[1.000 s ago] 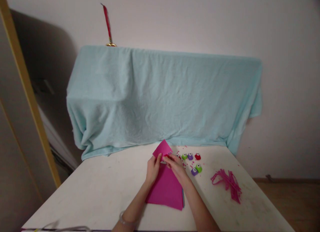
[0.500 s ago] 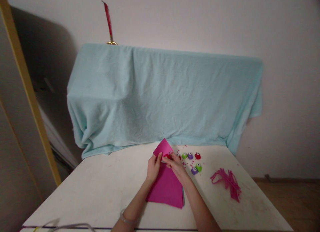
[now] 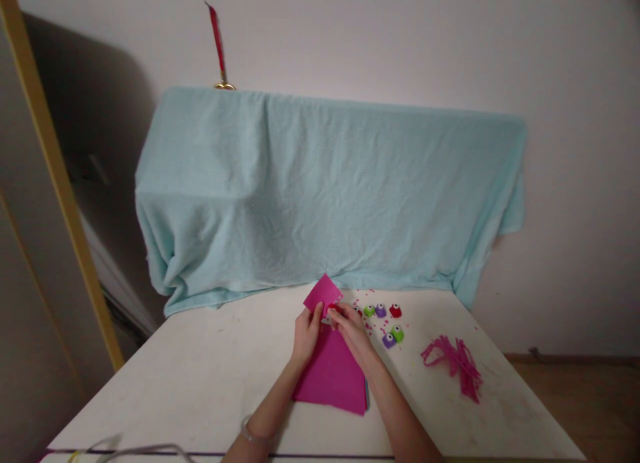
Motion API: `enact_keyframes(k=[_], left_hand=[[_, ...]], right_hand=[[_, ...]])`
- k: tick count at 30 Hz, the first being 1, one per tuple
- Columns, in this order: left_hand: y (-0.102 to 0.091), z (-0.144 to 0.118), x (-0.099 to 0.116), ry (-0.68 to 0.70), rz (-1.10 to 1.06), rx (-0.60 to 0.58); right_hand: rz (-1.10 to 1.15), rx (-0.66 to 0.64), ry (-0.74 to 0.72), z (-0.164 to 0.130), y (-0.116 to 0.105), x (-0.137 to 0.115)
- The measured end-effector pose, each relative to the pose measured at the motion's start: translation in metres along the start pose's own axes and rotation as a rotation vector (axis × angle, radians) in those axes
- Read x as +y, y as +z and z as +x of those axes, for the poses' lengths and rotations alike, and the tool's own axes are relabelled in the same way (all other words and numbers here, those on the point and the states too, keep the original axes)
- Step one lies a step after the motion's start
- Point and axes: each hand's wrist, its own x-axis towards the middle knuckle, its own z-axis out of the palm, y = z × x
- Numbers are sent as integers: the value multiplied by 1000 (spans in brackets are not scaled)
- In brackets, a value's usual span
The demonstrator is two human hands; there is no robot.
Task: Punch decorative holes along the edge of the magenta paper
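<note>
My left hand (image 3: 307, 333) is closed on a small piece of pink paper (image 3: 323, 291), held up with a corner pointing away from me. Small cut-outs show along its right edge. The fingers of my right hand (image 3: 349, 326) are closed around a small red craft punch (image 3: 332, 308) at the paper's near right side; the fingers partly hide it. Beneath both hands lies a stack of larger pink sheets (image 3: 334, 376), with a bluish edge showing at its right.
Several small punches in green (image 3: 397, 334), purple (image 3: 389, 341) and red (image 3: 395, 310) stand right of my hands among scattered pink paper bits. Farther right is a heap of pink paper strips (image 3: 460, 366). A light blue towel (image 3: 325, 196) hangs behind the white table (image 3: 210, 376).
My right fingers have shifted on the red punch and lifted slightly, showing more of it. The pink paper has moved a little to the left and up.
</note>
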Motion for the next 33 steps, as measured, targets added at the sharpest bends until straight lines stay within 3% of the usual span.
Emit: enact_keyframes(k=[3, 11, 25, 33], left_hand=[[-1, 0, 1, 16, 10, -5], [-1, 1, 2, 16, -18, 35], [-1, -1, 4, -2, -53, 11], [5, 3, -1, -90, -223, -129]], right_hand=[[-13, 23, -6, 0, 0, 0], [-40, -78, 44, -1, 0, -7], [90, -141, 144, -10, 5, -13], [129, -135, 144, -7, 0, -11]])
